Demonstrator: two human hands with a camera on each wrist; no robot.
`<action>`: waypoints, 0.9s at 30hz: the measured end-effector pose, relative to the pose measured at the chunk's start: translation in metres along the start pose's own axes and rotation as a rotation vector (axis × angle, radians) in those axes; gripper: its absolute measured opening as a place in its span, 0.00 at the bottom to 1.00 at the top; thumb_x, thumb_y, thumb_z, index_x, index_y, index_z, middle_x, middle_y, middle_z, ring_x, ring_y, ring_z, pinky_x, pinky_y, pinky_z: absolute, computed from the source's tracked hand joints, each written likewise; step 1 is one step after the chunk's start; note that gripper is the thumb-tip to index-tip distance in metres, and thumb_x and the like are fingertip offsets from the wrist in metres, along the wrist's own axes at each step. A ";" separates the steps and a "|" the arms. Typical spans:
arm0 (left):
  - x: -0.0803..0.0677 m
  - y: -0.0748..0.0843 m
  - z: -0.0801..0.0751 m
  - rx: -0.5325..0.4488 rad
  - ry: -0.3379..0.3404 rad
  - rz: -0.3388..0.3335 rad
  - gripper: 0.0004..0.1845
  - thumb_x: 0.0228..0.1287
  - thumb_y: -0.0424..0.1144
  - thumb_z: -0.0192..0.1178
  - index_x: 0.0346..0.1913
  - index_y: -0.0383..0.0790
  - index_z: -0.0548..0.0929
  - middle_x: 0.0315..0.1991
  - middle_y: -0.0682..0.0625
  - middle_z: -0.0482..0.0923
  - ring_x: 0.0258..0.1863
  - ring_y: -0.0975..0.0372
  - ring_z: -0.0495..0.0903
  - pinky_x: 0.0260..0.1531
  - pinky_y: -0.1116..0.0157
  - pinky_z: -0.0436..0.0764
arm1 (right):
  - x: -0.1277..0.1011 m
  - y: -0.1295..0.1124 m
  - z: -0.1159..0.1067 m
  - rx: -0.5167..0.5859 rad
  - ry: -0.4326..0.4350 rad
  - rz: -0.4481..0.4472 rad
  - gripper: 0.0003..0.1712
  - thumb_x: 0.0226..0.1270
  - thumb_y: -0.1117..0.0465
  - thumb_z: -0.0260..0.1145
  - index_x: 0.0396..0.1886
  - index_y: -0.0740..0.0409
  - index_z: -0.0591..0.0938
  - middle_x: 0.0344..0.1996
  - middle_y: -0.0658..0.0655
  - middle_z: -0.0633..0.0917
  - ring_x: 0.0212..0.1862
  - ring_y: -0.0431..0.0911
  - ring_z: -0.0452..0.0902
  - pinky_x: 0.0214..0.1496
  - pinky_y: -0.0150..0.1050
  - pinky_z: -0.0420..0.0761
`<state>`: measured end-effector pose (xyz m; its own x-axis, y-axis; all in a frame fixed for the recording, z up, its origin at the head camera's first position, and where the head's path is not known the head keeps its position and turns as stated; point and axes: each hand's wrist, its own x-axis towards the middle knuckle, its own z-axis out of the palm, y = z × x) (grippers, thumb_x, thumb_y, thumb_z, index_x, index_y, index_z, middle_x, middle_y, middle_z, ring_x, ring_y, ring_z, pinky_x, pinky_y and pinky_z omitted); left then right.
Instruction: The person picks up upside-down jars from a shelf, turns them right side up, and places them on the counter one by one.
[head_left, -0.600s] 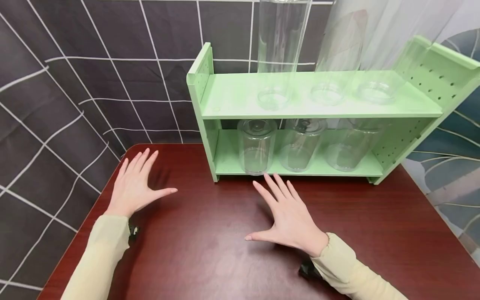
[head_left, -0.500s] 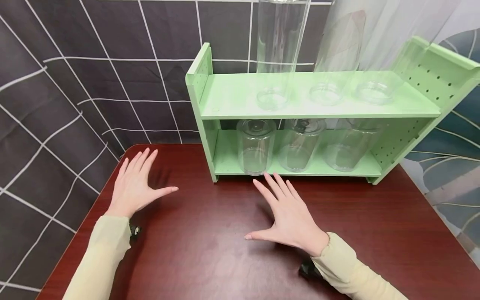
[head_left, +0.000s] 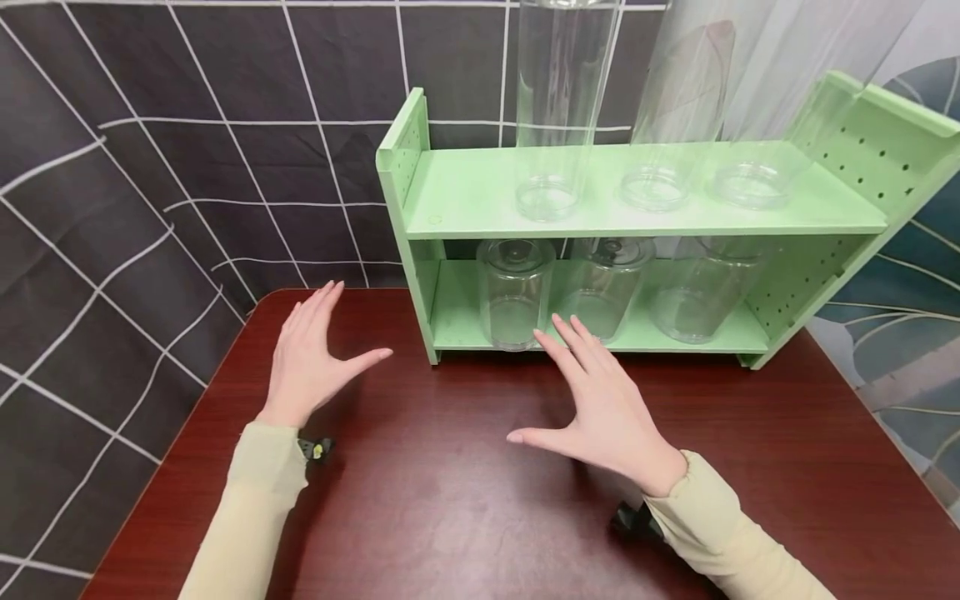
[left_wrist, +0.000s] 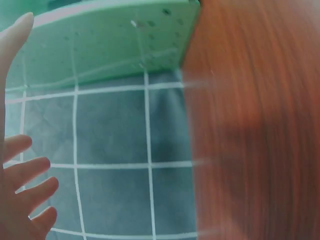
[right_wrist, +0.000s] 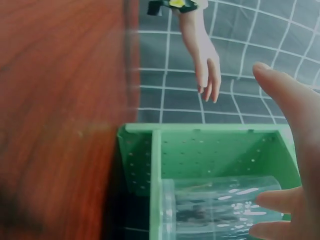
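Over the dark red table, my left hand point(head_left: 311, 358) holds nothing, its thumb spread from straight fingers. To its right, my right hand point(head_left: 609, 408) is likewise spread and holds nothing, its fingertips overlapping the lower front of the green shelf rack point(head_left: 648, 231) in the head view. Clear jars stand on the lower shelf: a left one point(head_left: 515, 292), a middle one point(head_left: 600, 292) and a right one point(head_left: 693, 300). The left jar point(right_wrist: 220, 205) lies nearest the right fingers in the right wrist view. Left fingers point(left_wrist: 37, 192) show beside the rack's side panel point(left_wrist: 110, 45) in the left wrist view.
Tall clear cylinders, a left one point(head_left: 558, 100), a middle one point(head_left: 663, 117) and a right one point(head_left: 772, 125), stand on the upper shelf. Dark cloth with a white grid point(head_left: 247, 158) hangs behind and left of the table point(head_left: 450, 500). Blue patterned fabric point(head_left: 900, 283) is at right.
Both hands have moved to the right and slightly farther toward the rack, fingers still extended. The rack and the jars have stayed in place.
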<state>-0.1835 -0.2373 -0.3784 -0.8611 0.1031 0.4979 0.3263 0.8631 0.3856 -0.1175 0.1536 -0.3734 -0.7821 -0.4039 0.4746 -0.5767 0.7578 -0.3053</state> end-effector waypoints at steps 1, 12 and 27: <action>0.001 0.004 0.002 -0.033 0.009 -0.010 0.59 0.47 0.69 0.75 0.79 0.50 0.62 0.76 0.49 0.62 0.75 0.50 0.60 0.74 0.50 0.56 | 0.001 0.001 -0.002 0.005 0.005 0.003 0.66 0.44 0.19 0.70 0.79 0.46 0.64 0.78 0.55 0.61 0.79 0.54 0.49 0.77 0.54 0.56; 0.011 0.039 0.018 -0.384 0.221 -0.028 0.48 0.50 0.49 0.81 0.76 0.52 0.70 0.71 0.57 0.69 0.70 0.60 0.67 0.68 0.54 0.69 | 0.013 0.010 -0.025 0.084 0.158 0.043 0.58 0.48 0.32 0.79 0.77 0.50 0.69 0.78 0.52 0.63 0.78 0.50 0.53 0.70 0.60 0.68; 0.040 0.107 0.006 -0.684 0.376 0.066 0.36 0.53 0.26 0.76 0.66 0.30 0.76 0.63 0.43 0.77 0.59 0.51 0.79 0.63 0.50 0.76 | 0.043 0.018 -0.101 0.146 0.698 0.002 0.48 0.60 0.36 0.71 0.65 0.72 0.75 0.66 0.67 0.75 0.71 0.54 0.66 0.74 0.49 0.64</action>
<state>-0.1854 -0.1376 -0.3217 -0.6814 -0.1363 0.7191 0.6451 0.3523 0.6780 -0.1381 0.2016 -0.2755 -0.4771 0.0566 0.8770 -0.6395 0.6622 -0.3906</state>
